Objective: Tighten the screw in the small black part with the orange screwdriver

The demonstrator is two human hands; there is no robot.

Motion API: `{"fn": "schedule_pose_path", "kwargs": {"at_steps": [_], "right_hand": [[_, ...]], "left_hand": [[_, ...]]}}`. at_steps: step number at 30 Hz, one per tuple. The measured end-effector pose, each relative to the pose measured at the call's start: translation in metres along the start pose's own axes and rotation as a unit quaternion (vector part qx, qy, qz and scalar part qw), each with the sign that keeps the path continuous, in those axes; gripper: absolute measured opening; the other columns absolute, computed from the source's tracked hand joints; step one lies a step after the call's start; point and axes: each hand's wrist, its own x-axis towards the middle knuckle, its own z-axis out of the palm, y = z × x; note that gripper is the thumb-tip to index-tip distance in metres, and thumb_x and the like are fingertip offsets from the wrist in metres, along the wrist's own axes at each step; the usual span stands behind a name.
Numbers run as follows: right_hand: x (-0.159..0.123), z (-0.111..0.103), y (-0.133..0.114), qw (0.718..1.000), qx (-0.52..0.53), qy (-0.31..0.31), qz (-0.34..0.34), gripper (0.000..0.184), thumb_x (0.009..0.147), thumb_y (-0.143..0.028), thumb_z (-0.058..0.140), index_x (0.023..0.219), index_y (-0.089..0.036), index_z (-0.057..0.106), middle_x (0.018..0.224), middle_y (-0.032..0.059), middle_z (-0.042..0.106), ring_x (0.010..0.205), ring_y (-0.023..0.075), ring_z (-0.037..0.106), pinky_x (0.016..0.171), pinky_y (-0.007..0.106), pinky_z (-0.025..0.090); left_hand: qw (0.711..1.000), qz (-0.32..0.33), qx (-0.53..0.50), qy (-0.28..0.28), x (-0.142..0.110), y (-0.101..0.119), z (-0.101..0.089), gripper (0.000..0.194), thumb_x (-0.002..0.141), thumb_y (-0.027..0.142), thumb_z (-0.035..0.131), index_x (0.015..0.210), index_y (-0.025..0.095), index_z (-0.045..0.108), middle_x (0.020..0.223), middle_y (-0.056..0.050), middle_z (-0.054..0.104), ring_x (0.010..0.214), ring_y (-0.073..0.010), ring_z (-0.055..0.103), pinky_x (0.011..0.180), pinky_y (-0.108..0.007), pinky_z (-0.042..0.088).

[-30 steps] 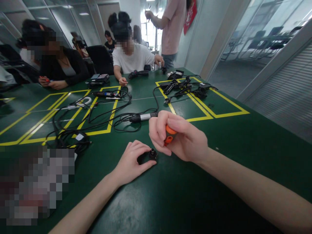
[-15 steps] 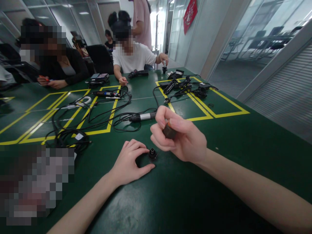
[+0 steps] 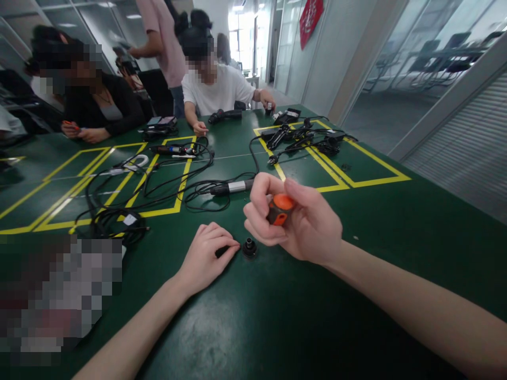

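Observation:
A small black round part [image 3: 249, 248] with a silvery threaded stub stands upright on the green table. Just left of it, my left hand [image 3: 208, 256] rests on the table, thumb and forefinger tips pressed together; nothing shows between them, and whether they touch the part I cannot tell. Above and to the right, my right hand [image 3: 301, 219] is wrapped round a grey-and-orange tool handle [image 3: 280, 209], like the end of a screwdriver. Its orange cap and a small hole face me. The rest of it is hidden by the fingers.
Beyond my hands lie black cables [image 3: 158, 198] and a black-and-silver cylindrical tool [image 3: 232, 187]. More black cords [image 3: 297, 138] lie within yellow tape at the back right. A blurred-out thing [image 3: 67, 295] lies at left. A person in white [image 3: 222, 89] sits across the table.
My left thumb and forefinger have closed from a wide gap to a pinch beside the black part. The handle in my right hand has turned, showing its orange cap. The standing person moved left.

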Motion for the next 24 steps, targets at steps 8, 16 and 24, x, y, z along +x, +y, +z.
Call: {"fn": "schedule_pose_path", "kwargs": {"at_steps": [8,16,24], "right_hand": [[0.002,-0.002,0.002,1.000,-0.008,0.003,-0.016,0.034,0.103,-0.045,0.055,0.081,-0.020,0.050,0.060,-0.0067,0.043,0.046,0.0077,0.032,0.045,0.021,0.028],[0.002,-0.001,0.002,1.000,0.011,0.006,-0.004,0.044,0.106,-0.051,0.048,0.076,-0.019,0.049,0.056,-0.0083,0.032,0.046,0.0073,0.024,0.044,0.020,0.023],[0.001,0.001,0.005,0.999,-0.009,0.036,-0.011,0.035,0.102,-0.051,0.057,0.085,-0.022,0.046,0.061,-0.0075,0.046,0.046,0.0073,0.031,0.043,0.019,0.027]], "left_hand": [[0.999,-0.028,0.010,0.023,0.000,-0.003,0.002,0.023,0.094,0.033,0.071,0.074,0.022,0.070,0.087,-0.002,0.078,0.089,-0.0219,0.062,0.084,-0.039,0.041],[1.000,-0.023,-0.014,0.013,0.000,0.000,0.001,0.008,0.093,0.025,0.068,0.094,0.023,0.075,0.099,-0.003,0.078,0.098,-0.0236,0.064,0.088,-0.039,0.042],[0.996,-0.005,-0.073,-0.043,-0.002,0.012,0.000,0.031,0.090,0.038,0.074,0.119,0.025,0.075,0.118,-0.007,0.078,0.114,-0.0286,0.065,0.104,-0.046,0.044]]}}
